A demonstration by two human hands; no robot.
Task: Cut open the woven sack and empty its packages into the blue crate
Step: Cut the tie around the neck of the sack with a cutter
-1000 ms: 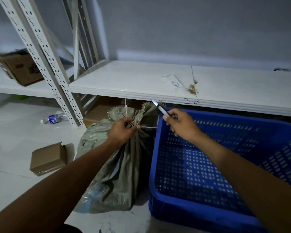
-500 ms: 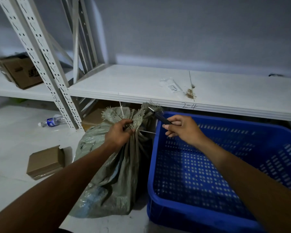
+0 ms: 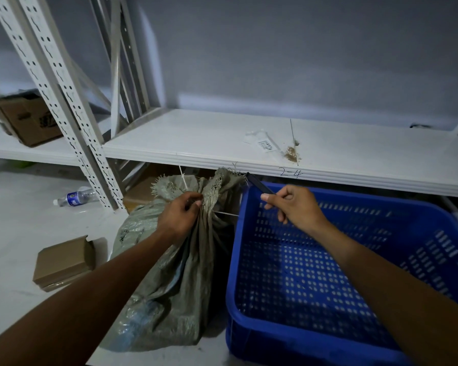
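- The woven sack point(image 3: 169, 273) stands on the floor, touching the left wall of the blue crate point(image 3: 341, 347), its gathered neck up under the edge of the white shelf point(image 3: 209, 138)
- The left hand point(image 3: 179, 216) has its fingers curled shut around that bunched neck, thumb and forefinger pinching the cloth just below the frayed mouth; a thin white tie point(image 3: 226, 213) runs out to the right from under the fingers
- The right hand point(image 3: 294, 204) pinches a slim dark cutter point(image 3: 258, 184) between thumb and forefinger, the other fingers folded in; its far end lies at the frayed edge beyond the fingertips, though the dim light leaves it unclear whether it touches the cloth
- The cloth looks soft and limp and creases freely, so it will likely give under a blade unless pulled taut; the neck by the left fingers seems the right place to tension it
- The bulging lower body suggests some weight, so tipping it will probably call for one hand at the neck and one low on the base
- The frayed weave may snag or unravel rather than part cleanly
- The crate holds no packages yet
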